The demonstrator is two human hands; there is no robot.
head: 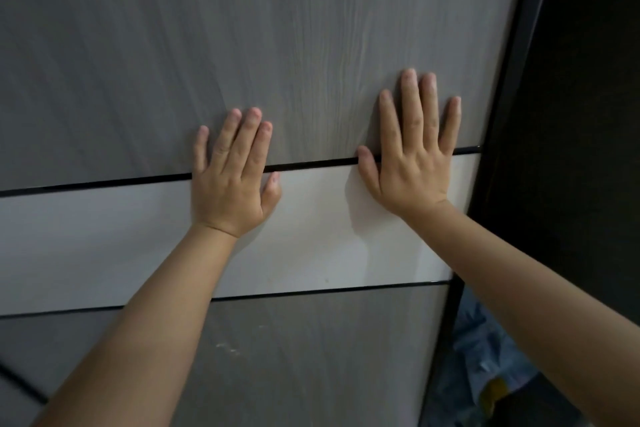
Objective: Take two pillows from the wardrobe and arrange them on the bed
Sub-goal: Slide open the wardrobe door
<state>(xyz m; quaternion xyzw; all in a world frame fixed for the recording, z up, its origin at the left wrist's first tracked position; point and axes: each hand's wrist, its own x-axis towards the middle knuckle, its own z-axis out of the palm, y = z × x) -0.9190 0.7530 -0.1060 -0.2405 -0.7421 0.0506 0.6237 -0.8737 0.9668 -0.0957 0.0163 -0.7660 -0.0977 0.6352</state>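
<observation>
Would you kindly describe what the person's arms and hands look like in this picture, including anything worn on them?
Both forearms are bare: no sleeves reach into view. The left hand and the right hand carry no gloves, rings, bracelets or watch that I can see. The fingernails are short and look unpainted. The picture is slightly blurred, so fine marks cannot be ruled out.

The grey wood-grain sliding wardrobe door (pixel 242 45) runs past the top, left and bottom edges. Beyond its black frame, the dark wardrobe interior (pixel 571 114) shows nothing legible; a blurred bluish bundle with a yellow patch (pixel 485 357) is unidentifiable
</observation>
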